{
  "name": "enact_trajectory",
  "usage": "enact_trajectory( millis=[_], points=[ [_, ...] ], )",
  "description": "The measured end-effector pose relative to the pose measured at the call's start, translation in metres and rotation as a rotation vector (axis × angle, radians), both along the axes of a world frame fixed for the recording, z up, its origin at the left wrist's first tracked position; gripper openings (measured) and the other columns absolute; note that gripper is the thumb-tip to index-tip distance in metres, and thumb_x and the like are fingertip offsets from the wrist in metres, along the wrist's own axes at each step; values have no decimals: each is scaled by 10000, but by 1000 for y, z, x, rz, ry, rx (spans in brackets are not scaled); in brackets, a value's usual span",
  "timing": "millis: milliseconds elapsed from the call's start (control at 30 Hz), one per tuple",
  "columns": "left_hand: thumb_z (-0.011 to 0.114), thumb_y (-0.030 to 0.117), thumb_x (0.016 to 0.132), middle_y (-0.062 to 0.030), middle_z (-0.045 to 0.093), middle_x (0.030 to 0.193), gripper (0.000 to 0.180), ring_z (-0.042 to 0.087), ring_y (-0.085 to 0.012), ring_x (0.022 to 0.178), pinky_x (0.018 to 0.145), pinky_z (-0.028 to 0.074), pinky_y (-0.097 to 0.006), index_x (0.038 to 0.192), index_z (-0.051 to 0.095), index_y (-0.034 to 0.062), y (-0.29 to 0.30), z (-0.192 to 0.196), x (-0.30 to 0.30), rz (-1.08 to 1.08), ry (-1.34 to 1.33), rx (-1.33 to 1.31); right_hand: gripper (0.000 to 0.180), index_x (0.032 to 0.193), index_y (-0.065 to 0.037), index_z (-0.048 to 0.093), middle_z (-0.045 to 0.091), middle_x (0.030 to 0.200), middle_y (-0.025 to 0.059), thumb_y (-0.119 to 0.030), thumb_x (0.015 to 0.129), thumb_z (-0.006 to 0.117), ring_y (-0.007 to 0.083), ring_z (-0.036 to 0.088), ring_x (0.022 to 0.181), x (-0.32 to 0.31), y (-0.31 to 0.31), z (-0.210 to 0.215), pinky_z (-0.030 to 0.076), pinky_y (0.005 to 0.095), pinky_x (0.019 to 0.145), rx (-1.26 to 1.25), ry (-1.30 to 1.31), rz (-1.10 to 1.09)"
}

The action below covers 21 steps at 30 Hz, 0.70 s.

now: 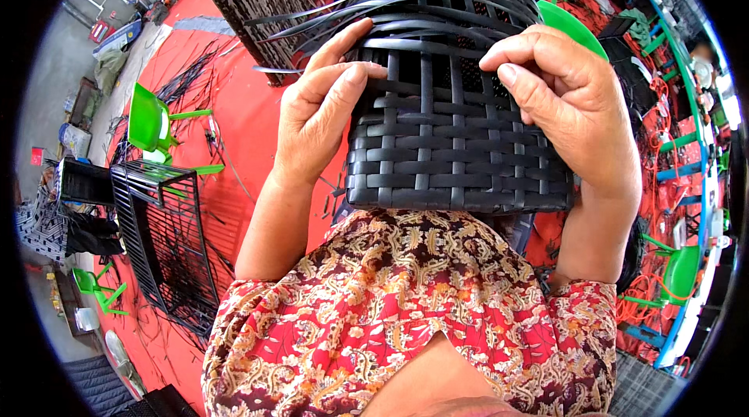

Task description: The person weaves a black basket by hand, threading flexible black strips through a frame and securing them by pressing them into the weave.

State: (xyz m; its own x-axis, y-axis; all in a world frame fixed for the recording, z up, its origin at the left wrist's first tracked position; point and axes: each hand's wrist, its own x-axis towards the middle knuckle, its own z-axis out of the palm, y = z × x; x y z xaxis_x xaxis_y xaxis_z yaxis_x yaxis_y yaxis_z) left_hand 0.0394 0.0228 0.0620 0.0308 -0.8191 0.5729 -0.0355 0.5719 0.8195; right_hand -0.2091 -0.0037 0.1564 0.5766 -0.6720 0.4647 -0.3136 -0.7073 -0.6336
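- The red floor mat (234,128) spreads under everything, strewn with loose black strips (183,74) on the left.
- The black woven basket (456,144) sits upright in front of the person, resting against the lap of a red patterned garment (406,300); its lower part is tightly woven, while unwoven strips fan out at the top.
- A black wire frame (168,237) stands on the mat to the left, well apart from the basket.
- Another woven piece (265,3) lies beyond the basket at upper left.
- A green plastic chair (152,124) lies tipped near the wire frame.
- The right hand (566,97) presses on the basket's right upper edge, its grip curled, thumb flat on a weave strip.
- The left hand (320,113) holds the basket's left edge, its grip pinching a horizontal strip between thumb and forefinger.
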Motion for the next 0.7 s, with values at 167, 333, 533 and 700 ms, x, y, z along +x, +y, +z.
enact_trajectory(
  millis=[167,333,533,700],
  points=[
    [547,133,953,-214,484,1363,221,444,-244,1270,1057,313,-351,993,695,-27,9,-9,-4,41,-18,-62,96,956,-3,653,561,859,4,-33,903,580,35,477,629,6,15,-20,379,176,566,-15,-49,-15],
    [541,113,951,-209,482,1364,211,425,-261,1292,1075,295,-368,992,694,-25,14,-11,-4,80,-38,-110,93,933,6,658,566,780,43,-20,868,596,132,518,693,9,17,-20,410,248,638,-146,60,21],
    [540,110,950,-203,481,1366,210,414,-267,1303,1084,284,-376,987,694,-27,11,-11,-5,79,-66,-131,168,865,-9,655,629,780,183,-164,841,593,364,605,749,25,7,-16,475,443,663,-171,269,65],
    [550,131,948,-202,482,1366,217,405,-267,1310,1084,284,-378,994,693,-25,11,-11,-7,77,-50,-121,141,846,-5,647,604,688,102,-143,837,618,228,582,640,32,-7,-8,455,349,608,70,398,106]
  ],
)
